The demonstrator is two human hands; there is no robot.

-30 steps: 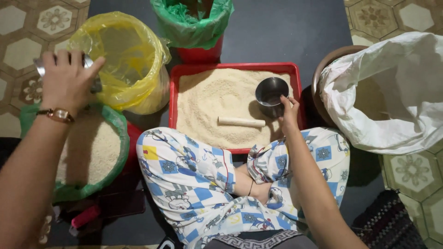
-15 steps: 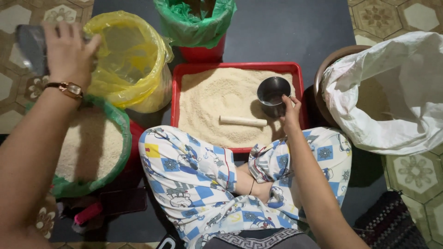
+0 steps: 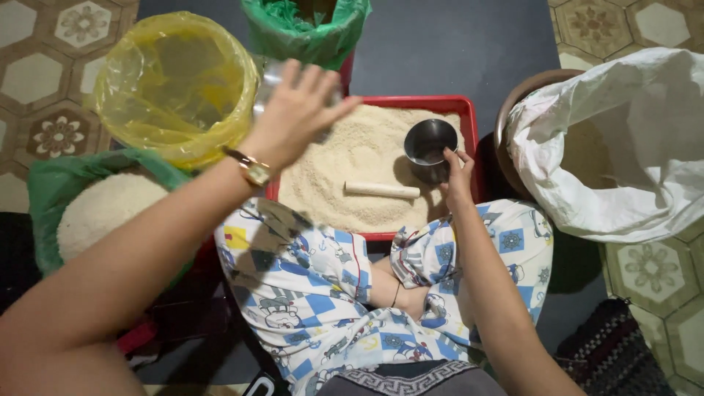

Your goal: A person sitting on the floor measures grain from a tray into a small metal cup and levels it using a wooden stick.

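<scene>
Left hand (image 3: 293, 117) is raised at 11 o'clock over the near-left corner of the red tray (image 3: 469, 110), fingers curled round a blurred metal container (image 3: 268, 81); what it is exactly cannot be told. A gold wristwatch (image 3: 254, 171) is worn on that wrist. Right hand (image 3: 458, 180) is set at 1 o'clock, fingertips pinched on the rim of a steel cup (image 3: 429, 143) which is stood in the pale grain (image 3: 352, 154) at the tray's right side. A short pale stick (image 3: 381, 191) is laid on the grain, just left of the cup. Crossed legs in patterned cloth are seen at 6 o'clock, touching the tray's near edge.

Around it: yellow-lined bucket (image 3: 176, 81) at 10 o'clock, green-lined bin (image 3: 308, 29) at 12, green bag of white grain (image 3: 103, 209) at 9, white sack (image 3: 623, 147) in a brown basin at 3.

Risks, as judged: the raised container is held tilted above the tray edge, so contents could be spilled onto the dark mat or the lap. The cup is gripped only at the rim; it could be tipped in the loose grain if pulled sideways.
</scene>
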